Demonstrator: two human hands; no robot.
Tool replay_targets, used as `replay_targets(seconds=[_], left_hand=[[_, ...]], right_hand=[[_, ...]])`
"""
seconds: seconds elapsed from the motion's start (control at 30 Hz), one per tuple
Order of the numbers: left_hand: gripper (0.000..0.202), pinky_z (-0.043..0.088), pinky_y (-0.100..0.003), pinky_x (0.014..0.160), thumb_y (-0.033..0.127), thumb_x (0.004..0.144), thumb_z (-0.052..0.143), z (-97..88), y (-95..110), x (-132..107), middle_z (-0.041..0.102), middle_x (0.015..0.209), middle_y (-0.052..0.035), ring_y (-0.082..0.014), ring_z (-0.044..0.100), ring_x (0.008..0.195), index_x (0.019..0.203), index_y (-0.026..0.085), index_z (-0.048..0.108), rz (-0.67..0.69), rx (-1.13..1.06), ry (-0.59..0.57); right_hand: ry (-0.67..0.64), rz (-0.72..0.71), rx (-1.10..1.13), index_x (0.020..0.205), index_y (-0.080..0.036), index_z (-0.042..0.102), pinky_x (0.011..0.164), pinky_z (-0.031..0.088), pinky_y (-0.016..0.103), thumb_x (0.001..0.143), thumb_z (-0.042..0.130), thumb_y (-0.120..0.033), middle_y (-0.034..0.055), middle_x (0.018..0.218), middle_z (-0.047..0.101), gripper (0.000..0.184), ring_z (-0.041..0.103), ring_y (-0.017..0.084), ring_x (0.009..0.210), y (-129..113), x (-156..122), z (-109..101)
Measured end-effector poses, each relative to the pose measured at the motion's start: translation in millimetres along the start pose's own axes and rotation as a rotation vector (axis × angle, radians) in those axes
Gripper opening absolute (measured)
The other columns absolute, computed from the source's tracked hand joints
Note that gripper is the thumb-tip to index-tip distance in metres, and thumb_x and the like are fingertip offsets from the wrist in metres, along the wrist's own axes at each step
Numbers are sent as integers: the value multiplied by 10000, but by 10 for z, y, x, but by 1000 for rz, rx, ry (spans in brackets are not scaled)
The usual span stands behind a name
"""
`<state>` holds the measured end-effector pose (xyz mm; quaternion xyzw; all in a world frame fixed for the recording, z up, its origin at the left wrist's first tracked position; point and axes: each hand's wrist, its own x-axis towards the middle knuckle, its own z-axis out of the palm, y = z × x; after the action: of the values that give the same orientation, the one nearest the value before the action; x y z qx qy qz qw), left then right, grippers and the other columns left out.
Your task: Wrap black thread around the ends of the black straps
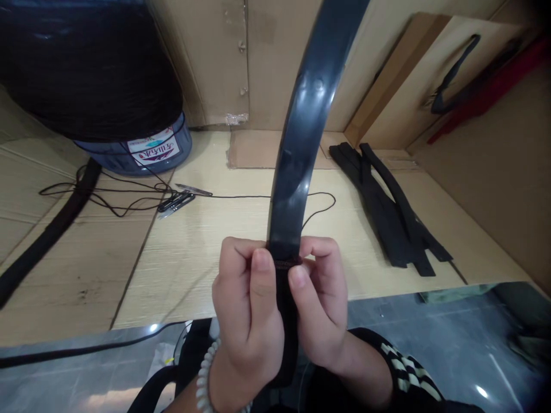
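Note:
Both of my hands pinch a glossy black strap (pixel 297 155), which rises in a long curve past the table and hangs below my fingers. My left hand (pixel 247 304), with a pale bead bracelet (pixel 206 373) at the wrist, grips it from the near side. My right hand (pixel 321 298) holds the opposite edge. A line of stitching (pixel 286 264) crosses the strap between my thumbs. Thin black thread (pixel 245 197) lies on the table behind the strap.
A large plastic-wrapped black spool (pixel 94 74) stands at back left, near small thread snips (pixel 185 196). Several black straps (pixel 387 212) lie at right on the wood-grain table (pixel 181 275). A thick black strip (pixel 51 229) lies at left. Cardboard walls (pixel 206 57) surround the back.

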<state>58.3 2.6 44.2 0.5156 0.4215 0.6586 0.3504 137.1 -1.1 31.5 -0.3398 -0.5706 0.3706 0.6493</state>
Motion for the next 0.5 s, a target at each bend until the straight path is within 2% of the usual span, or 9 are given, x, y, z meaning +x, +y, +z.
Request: replay_targets(seconds=[0.13, 0.27, 0.37, 0.5], left_hand=[[192, 429, -158, 503, 282, 982, 424, 16, 7, 3, 537, 659, 46, -47, 508, 546, 832, 189, 498, 16, -28, -7], [150, 420, -186, 464, 285, 972, 441, 19, -6, 2, 541, 653, 45, -64, 508, 531, 861, 197, 488, 2, -93, -57], [121, 434, -195, 491, 270, 957, 469, 17, -15, -3, 540, 677, 39, -67, 520, 558, 862, 199, 495, 12, -98, -63], [106, 499, -203, 548, 295, 950, 476, 18, -19, -11, 535, 717, 23, -86, 561, 623, 898, 209, 510, 5, -105, -35]], right_hand=[[-25, 1, -54, 1025, -256, 393, 528, 306, 206, 950, 430, -163, -47, 661, 297, 125, 301, 72, 559, 22, -36, -34], [26, -13, -86, 1014, -249, 412, 537, 321, 206, 950, 445, -183, -35, 684, 328, 98, 340, 79, 592, 22, -61, -47], [41, -11, -71, 1012, -243, 423, 535, 343, 201, 953, 447, -203, -30, 704, 352, 75, 353, 77, 595, 10, -48, -31], [-19, 37, -33, 1015, -240, 431, 472, 307, 188, 958, 443, -199, -52, 630, 327, 71, 310, 62, 514, -26, -6, -37]])
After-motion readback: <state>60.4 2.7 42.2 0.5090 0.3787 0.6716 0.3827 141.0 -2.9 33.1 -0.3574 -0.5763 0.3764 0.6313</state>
